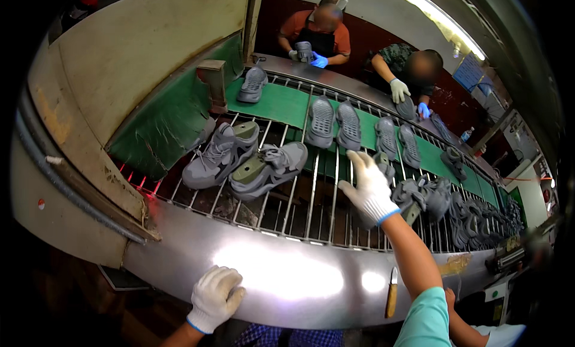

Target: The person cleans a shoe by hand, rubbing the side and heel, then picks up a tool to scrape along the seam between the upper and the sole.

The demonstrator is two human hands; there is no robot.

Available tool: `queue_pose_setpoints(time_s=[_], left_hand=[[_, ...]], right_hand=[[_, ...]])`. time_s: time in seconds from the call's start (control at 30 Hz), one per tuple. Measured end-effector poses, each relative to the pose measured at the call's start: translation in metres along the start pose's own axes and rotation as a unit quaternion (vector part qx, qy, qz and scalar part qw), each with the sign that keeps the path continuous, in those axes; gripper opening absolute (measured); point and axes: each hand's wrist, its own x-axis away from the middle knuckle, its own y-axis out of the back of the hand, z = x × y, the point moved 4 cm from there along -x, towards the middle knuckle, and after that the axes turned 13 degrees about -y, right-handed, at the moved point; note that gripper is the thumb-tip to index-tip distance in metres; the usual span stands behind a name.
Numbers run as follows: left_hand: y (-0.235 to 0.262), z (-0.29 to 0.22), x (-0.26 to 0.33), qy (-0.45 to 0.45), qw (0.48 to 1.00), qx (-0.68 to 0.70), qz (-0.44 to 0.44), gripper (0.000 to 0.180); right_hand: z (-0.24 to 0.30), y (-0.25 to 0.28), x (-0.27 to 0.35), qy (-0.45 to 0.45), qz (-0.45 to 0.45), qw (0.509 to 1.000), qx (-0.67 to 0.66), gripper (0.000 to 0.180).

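Observation:
My left hand (215,298), in a white knit glove, hangs by the front edge of the metal ledge. Its fingers bend loosely, the thumb stands off, and nothing is in it. Over the conveyor's metal rods reaches my right hand (365,190), gloved too, with fingers spread and nothing visible in the grasp. Left of it lie two grey laced shoes, one (220,155) behind the other (269,169), with green shoe lasts inside. Just beyond its fingertips lie a pair of grey soles (348,125) on the green belt. Part of a grey shoe (384,166) shows beside my fingers.
A wooden-handled knife (392,294) lies on the metal ledge (179,230). More grey shoes (440,197) crowd the rods rightward. Across the conveyor, one person (317,32) holds a shoe; another (407,77) handles a sole. Someone's arm (464,323) is close on my right.

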Motion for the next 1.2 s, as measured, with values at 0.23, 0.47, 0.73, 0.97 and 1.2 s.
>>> queue_pose_setpoints(time_s=[0.23,0.47,0.73,0.97,1.2], left_hand=[[0.006,0.015,-0.010,0.006,1.000,-0.006,-0.003,0.021],[0.011,0.022,0.011,0.007,0.999,-0.031,-0.019,0.024],[0.014,0.025,0.000,0.037,0.999,0.034,-0.008,0.019],[0.002,0.043,0.043,0.126,0.968,0.197,-0.087,0.047],[0.023,-0.001,0.059,0.063,0.945,0.304,-0.104,0.078]], right_hand=[[0.006,-0.128,-0.141,-0.049,0.024,0.974,0.219,0.089],[-0.028,-0.146,-0.162,-0.091,0.050,0.984,0.142,0.062],[0.022,-0.042,-0.033,-0.076,0.031,0.996,-0.021,0.058],[0.153,0.041,0.194,0.051,0.247,0.961,-0.116,0.053],[0.174,0.054,0.281,0.158,0.051,0.948,-0.270,0.053]])
